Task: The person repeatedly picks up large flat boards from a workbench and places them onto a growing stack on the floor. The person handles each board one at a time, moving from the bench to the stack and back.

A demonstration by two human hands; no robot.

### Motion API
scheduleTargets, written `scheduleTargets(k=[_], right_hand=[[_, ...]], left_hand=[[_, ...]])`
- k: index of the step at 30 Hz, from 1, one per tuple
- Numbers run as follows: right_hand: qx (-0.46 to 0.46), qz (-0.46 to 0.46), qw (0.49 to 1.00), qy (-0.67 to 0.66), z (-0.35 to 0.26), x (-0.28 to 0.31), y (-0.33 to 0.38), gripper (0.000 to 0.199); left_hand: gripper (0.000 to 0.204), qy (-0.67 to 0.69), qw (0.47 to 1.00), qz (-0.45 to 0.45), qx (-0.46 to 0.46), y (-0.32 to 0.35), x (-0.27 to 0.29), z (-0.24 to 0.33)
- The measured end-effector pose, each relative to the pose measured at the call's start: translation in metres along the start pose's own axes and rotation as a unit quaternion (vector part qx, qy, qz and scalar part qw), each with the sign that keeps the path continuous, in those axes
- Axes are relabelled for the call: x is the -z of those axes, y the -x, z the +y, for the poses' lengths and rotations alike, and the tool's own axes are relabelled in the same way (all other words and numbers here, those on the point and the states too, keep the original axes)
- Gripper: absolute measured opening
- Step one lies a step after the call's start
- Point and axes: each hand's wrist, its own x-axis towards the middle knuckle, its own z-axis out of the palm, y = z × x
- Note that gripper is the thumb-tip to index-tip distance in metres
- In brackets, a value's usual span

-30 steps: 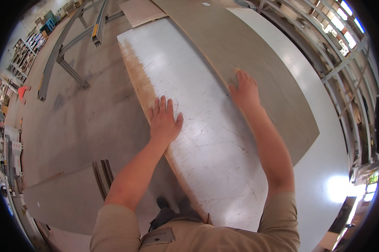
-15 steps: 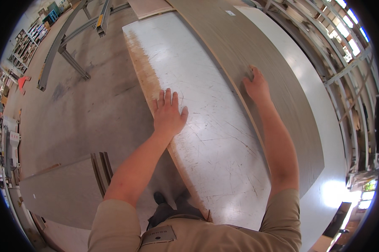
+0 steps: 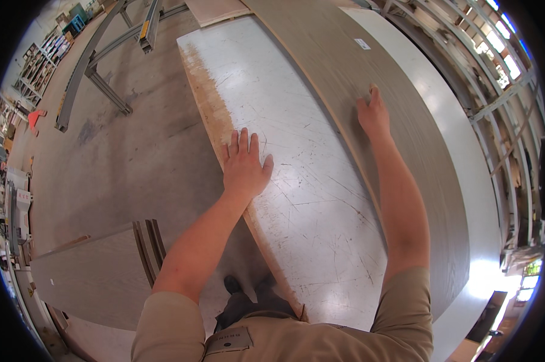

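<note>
My left hand (image 3: 244,170) lies flat on the left edge of a scratched white tabletop (image 3: 302,163), fingers spread and nothing held. The tabletop's surface is worn to brown along that edge. On the right, a long grey-brown wood-grain panel (image 3: 417,175) rests over the tabletop, a small white label (image 3: 362,44) stuck on its far part. My right hand (image 3: 375,114) is over this panel, its fingers curled in and the thumb toward the left. Whatever those fingers hold, if anything, is too small to make out.
Several grey-brown boards (image 3: 97,274) are stacked at lower left. A metal frame (image 3: 94,66) stands on the floor at far left. White racks (image 3: 495,108) line the right side, and a pale pinkish board (image 3: 218,11) lies at the tabletop's far end.
The panel with its label has slid nearer and a little right. My right hand has shifted slightly away from me and to the right, while my left hand stays on the tabletop edge.
</note>
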Motion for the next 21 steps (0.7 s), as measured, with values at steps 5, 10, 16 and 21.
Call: scheduleTargets(k=[5,10,16,21], right_hand=[[-0.028,-0.012,0.998,0.051,0.006,0.001,0.005,0.061],[-0.083,-0.09,0.973,0.194,0.018,0.017,0.047,0.064],[-0.104,-0.104,0.97,0.193,0.032,0.071,0.118,0.065],[-0.039,-0.182,0.964,0.19,0.018,0.087,0.19,0.06]], left_hand=[[0.065,-0.011,1.0,0.008,0.005,0.0,-0.005,-0.004],[0.063,-0.012,1.0,0.028,0.003,0.001,-0.002,-0.004],[0.06,0.021,0.996,0.076,-0.037,-0.002,-0.026,-0.027],[0.058,0.043,0.994,0.082,0.052,0.002,-0.037,-0.116]])
